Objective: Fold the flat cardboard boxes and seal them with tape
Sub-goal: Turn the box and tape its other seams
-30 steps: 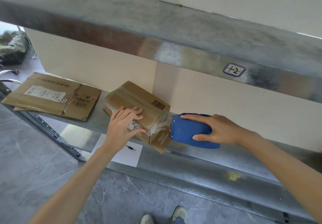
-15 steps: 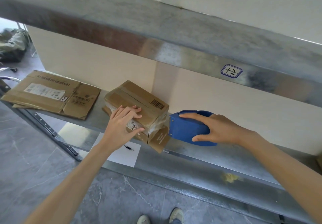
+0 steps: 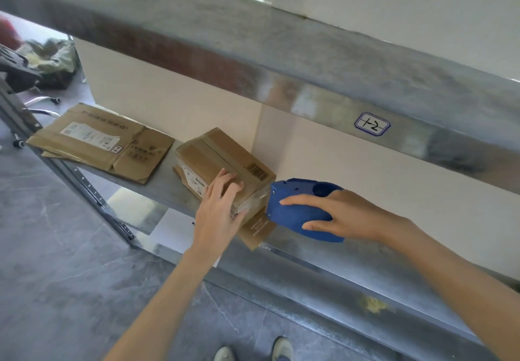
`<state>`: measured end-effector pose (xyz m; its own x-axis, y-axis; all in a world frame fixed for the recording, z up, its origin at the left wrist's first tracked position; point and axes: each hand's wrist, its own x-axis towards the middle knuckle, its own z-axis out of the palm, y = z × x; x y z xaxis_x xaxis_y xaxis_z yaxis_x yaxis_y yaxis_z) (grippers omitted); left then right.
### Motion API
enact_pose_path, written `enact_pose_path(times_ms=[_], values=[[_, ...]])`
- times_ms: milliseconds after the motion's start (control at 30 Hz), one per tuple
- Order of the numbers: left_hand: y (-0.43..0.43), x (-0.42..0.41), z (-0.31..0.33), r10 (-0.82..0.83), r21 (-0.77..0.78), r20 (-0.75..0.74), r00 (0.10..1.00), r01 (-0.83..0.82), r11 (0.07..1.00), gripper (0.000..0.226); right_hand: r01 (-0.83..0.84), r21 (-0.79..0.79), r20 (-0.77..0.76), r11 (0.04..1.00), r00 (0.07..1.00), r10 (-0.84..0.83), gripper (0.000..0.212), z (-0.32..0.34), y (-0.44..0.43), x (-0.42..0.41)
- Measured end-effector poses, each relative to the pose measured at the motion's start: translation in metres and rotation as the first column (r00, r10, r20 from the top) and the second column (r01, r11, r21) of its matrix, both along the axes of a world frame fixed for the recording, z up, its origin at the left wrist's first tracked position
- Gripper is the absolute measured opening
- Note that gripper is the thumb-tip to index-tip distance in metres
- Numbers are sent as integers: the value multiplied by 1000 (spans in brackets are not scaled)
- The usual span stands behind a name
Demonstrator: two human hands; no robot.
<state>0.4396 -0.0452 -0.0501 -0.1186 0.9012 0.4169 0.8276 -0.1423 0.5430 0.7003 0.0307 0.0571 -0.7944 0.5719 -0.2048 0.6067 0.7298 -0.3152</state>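
Left hand (image 3: 218, 214) rests flat-fingered on the folded box (image 3: 222, 166). Right hand (image 3: 334, 214) grips the blue tape dispenser (image 3: 298, 206), touching the box's end.

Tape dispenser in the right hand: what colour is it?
The tape dispenser is plain solid blue; the head view shows it best.
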Motion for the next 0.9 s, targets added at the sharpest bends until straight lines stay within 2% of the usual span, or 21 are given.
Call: enact_pose_path(times_ms=[367,667,900], values=[[-33,-62,3,-225,0,145,963,228,974,34,-270,0,8,963,963,270,54,19,4,-47],[-31,-69,6,-213,-34,195,957,224,974,39,-298,-59,-50,953,954,296,57,10,38,-47],[-30,-69,6,-193,-62,207,959,210,976,40,-158,-5,-2,987,987,158,61,14,64,-3]])
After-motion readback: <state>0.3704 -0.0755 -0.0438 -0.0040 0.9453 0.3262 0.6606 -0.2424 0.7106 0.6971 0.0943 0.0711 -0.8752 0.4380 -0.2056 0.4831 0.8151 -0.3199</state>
